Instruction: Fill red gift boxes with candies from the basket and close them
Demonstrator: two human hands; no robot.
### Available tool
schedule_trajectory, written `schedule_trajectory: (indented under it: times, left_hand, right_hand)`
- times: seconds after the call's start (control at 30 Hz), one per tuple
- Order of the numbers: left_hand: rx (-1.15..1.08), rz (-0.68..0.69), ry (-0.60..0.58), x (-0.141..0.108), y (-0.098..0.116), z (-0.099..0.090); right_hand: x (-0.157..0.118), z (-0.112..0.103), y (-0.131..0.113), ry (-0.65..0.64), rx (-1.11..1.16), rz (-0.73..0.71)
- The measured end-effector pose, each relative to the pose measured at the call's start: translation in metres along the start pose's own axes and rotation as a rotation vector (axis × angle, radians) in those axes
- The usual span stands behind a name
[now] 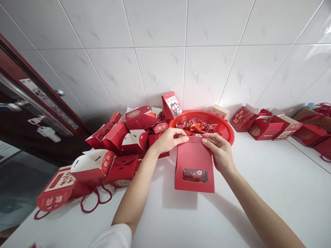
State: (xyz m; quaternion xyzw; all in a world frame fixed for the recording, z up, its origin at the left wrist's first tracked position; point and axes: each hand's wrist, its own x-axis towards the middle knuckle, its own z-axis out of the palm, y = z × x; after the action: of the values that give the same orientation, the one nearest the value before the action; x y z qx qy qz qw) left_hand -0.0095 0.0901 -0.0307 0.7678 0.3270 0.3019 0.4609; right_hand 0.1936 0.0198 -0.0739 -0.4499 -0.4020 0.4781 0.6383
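Between my two hands stands a red paper gift box (194, 155) with a small window near its base, where a dark red patterned item shows through. My left hand (172, 139) pinches the top left edge of the box, thumb on the front. At the top right edge, my right hand (218, 148) grips it the same way, thumb in front and fingers behind. Directly behind the box is a red plastic basket (229, 134) of wrapped candies (198, 126), partly hidden by the box and hands.
Several red gift boxes (141, 119) are piled at the left, one with a dark red cord (97, 203). More boxes (266, 127) line the wall at the right. A single box (172, 105) stands behind the basket. A door with keys (48, 132) is at far left.
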Motion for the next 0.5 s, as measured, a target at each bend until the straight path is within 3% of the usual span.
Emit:
schedule_trajectory:
  times: [0.27,0.5]
  left_hand:
    - [0.138,0.080,-0.032,-0.004,0.008,0.003]
    - [0.214,0.165,-0.047,-0.007,0.012,0.011]
  right_hand:
    - [0.005,-0.009,-0.010,-0.225,-0.187,-0.037]
    - [0.000,-0.010,-0.018,-0.320,-0.381,-0.147]
